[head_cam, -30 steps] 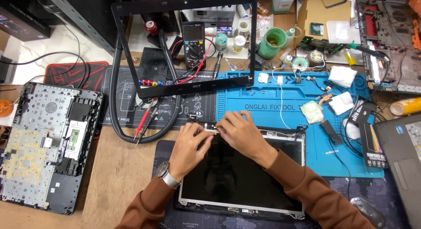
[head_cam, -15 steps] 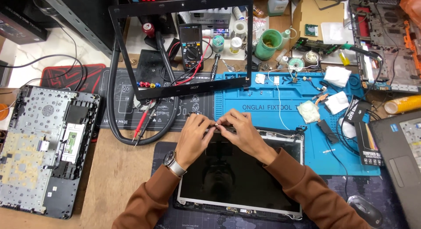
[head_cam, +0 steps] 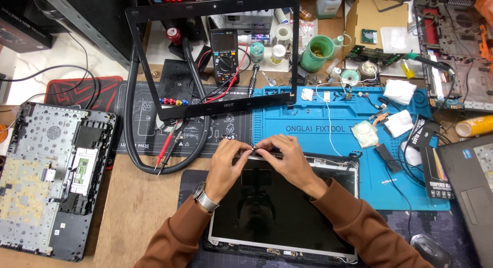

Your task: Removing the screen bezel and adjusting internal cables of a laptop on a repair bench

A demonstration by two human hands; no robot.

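On the tabletop, a bare laptop screen panel lies flat near the front edge, partly over the blue repair mat, with a loose black screen bezel propped behind it. At the panel's top edge, the left hand and right hand meet, fingertips pinched together on a small dark part too tiny to identify.

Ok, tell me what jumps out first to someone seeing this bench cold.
Both hands, left hand and right hand, meet at the top edge of a bare laptop screen lying flat at bottom centre. Behind them an empty black screen frame leans upright, and a stripped laptop base lies at far left.
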